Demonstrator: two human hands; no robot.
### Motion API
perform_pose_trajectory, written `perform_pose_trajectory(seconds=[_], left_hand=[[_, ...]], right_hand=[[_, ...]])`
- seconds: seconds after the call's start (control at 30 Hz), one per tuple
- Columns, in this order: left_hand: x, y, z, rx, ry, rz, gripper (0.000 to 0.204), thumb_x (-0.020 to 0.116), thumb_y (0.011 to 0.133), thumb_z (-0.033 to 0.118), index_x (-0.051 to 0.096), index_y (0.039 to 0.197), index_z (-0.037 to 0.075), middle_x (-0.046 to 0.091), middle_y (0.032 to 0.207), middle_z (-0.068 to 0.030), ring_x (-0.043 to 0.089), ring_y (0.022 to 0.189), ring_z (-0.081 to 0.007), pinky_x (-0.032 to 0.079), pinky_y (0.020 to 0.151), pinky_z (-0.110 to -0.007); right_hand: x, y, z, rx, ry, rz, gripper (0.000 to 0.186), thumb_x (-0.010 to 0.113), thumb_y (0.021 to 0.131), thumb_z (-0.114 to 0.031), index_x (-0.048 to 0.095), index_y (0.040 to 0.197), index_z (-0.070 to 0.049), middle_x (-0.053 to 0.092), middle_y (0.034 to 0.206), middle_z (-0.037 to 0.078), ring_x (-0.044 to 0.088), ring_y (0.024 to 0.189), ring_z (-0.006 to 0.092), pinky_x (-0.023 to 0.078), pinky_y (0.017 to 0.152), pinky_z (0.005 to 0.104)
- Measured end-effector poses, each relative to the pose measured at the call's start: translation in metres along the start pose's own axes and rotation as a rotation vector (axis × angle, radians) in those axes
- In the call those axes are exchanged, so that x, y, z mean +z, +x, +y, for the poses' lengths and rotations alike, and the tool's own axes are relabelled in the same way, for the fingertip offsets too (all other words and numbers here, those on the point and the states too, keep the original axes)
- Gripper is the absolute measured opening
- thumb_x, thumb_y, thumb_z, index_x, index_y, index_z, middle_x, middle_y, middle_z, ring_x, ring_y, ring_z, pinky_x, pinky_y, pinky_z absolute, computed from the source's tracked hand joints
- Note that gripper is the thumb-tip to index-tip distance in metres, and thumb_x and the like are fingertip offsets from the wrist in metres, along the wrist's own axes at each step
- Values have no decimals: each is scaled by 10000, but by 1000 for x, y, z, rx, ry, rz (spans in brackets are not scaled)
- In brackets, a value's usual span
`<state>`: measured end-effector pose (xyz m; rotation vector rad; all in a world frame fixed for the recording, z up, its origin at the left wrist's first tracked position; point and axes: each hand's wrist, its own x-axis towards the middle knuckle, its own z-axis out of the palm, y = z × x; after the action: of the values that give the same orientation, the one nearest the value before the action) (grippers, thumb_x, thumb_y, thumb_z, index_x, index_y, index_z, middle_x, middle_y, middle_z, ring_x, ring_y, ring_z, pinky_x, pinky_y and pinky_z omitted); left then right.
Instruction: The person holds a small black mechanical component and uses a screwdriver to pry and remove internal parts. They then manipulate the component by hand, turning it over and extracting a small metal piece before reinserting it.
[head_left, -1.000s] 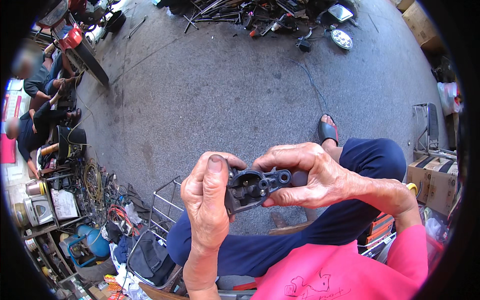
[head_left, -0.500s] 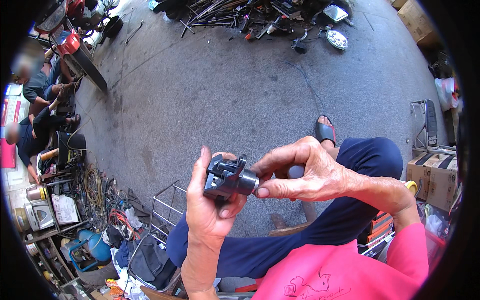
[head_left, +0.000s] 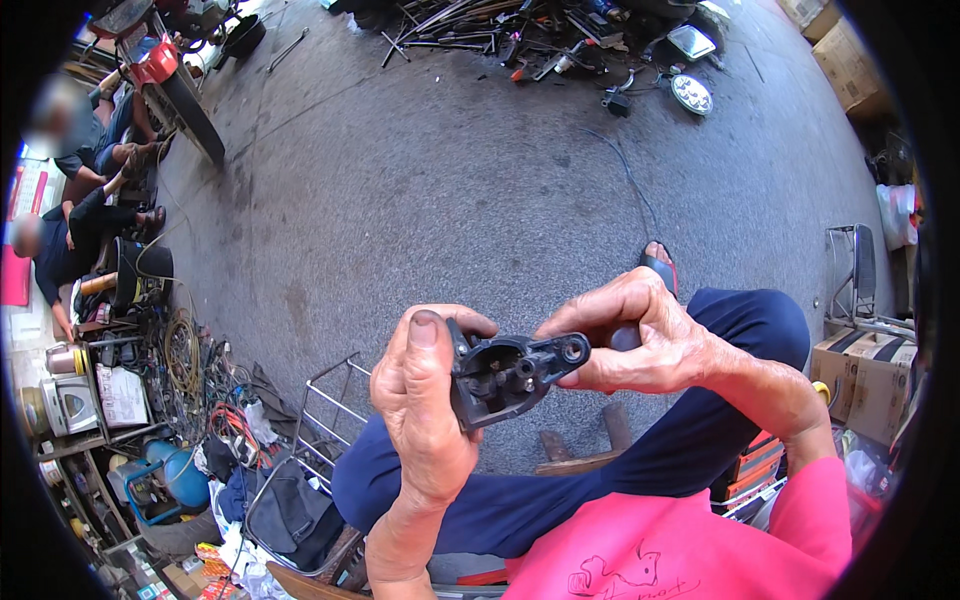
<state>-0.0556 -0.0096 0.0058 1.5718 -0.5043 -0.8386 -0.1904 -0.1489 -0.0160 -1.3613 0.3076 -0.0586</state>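
One black part point(head_left: 505, 380) is facing hollow-side up between two hands: left hand point(head_left: 424, 395) is pinching its side, right hand point(head_left: 662, 345) is gripping a dark handle point(head_left: 626, 338); inspection is seemingly underway, next calling for steadiness.

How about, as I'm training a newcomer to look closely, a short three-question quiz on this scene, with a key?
1. True or false: the left hand grips the black part.

2. Which portion of the black part is nearest the right hand?
A. The wide open hollow
B. The holed lug
C. The side under the left thumb

3. Fill in: toward the top right of the picture, the round lamp lies on the ____.

Key: 1. True. 2. B. 3. Floor.
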Motion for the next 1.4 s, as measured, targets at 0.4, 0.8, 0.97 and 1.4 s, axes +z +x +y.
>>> perform_pose_trajectory(seconds=[0.4, 0.8, 0.97, 1.4], left_hand=[[-1, -1, -6, 354, 96, 44, 256, 493, 926, 240, 591, 875, 10, 365, 575, 92, 281, 533, 10, 203, 474, -189], [2, -2, -12, 324, 192, 80, 264, 489, 929, 258, 555, 882, 7, 483, 606, 13, 423, 561, -36, 335, 501, -198], [1, -3, -11, 254, 256, 36, 301, 469, 945, 282, 531, 869, -2, 574, 683, -64, 557, 551, -90, 450, 472, -207], [5, -1, -23, 273, 304, 71, 354, 490, 934, 355, 531, 864, 11, 523, 656, -20, 475, 467, -52, 374, 405, -193]], right_hand=[[3, 3, -3, 138, 102, 29, 256, 663, 815, -152, 639, 1005, 19, 626, 719, 29, 535, 568, 42, 424, 497, 196], [9, 2, -3, 211, 155, 21, 504, 749, 752, -252, 546, 1130, 11, 625, 795, 39, 550, 674, 47, 431, 585, 201], [12, 4, -3, 255, 187, 44, 495, 730, 776, -284, 541, 1123, 14, 636, 814, 53, 571, 728, 69, 450, 612, 223], [20, 10, 11, 272, 128, 152, 359, 666, 805, -283, 586, 1029, -14, 557, 682, 0, 477, 539, 48, 370, 460, 203]])
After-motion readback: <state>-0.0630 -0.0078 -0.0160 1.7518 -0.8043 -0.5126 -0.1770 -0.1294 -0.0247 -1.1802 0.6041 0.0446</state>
